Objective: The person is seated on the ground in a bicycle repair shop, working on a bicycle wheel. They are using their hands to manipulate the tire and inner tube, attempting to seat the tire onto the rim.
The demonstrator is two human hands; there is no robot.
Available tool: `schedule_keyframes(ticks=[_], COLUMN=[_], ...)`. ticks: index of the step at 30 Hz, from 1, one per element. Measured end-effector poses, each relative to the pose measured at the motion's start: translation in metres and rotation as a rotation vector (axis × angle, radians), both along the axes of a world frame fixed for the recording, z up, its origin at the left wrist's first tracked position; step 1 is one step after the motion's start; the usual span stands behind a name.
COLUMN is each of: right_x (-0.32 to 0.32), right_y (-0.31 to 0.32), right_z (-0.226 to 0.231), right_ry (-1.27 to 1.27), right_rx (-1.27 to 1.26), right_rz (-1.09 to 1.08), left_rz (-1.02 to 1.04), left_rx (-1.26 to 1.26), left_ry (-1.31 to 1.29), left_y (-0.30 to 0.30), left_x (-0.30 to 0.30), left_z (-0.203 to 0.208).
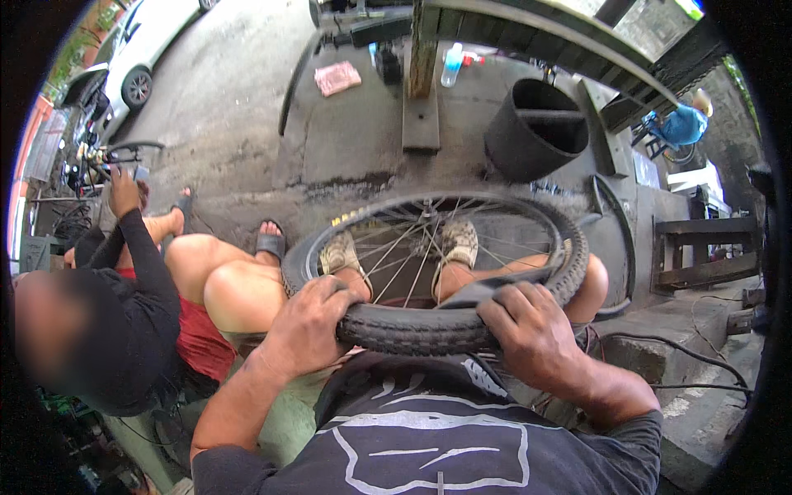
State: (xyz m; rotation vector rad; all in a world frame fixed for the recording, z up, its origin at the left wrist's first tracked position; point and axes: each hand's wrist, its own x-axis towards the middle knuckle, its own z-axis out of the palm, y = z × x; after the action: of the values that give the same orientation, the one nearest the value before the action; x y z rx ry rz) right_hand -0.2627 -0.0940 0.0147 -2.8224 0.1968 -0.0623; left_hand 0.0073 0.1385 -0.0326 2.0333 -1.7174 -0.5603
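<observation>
A spoked bicycle wheel with a black knobby tire rests across my lap, its near edge against my shirt. My left hand is closed over the tire at the near left. On the near right, my right hand grips the tire with its fingers curled over the top. Beside the right fingers, a flat black rubber strip bulges inward from the tire; whether it is the tire's side wall or an inner tube I cannot tell. Both sets of fingertips are partly hidden. Spokes show above my shoes.
Close on my left sits a person in black. Ahead stand a divided black round container, a post and a plastic bottle. A pink cloth lies on the ground. Black cables run at right. A white car is far left.
</observation>
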Motion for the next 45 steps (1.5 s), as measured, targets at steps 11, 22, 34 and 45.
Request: schedule_keyframes(ticks=[11,22,34,45], right_x=[-0.020,0.072,0.064,0.111], right_y=[0.008,0.027,0.051,-0.051], right_z=[-0.023,-0.014,-0.031,0.072], right_ry=[0.113,0.109,0.117,0.059], right_rx=[0.123,-0.038,-0.060,0.034], right_rz=[0.047,0.140,0.060,0.069], left_rz=[-0.073,-0.120,-0.028,-0.051], left_rx=[-0.043,-0.018,0.012,0.219], left_ry=[0.035,-0.054,-0.096,-0.008], left_y=[0.024,-0.040,-0.029,-0.112], left_x=[-0.017,0.006,-0.035,0.023], left_z=[-0.052,-0.046,-0.043,0.106])
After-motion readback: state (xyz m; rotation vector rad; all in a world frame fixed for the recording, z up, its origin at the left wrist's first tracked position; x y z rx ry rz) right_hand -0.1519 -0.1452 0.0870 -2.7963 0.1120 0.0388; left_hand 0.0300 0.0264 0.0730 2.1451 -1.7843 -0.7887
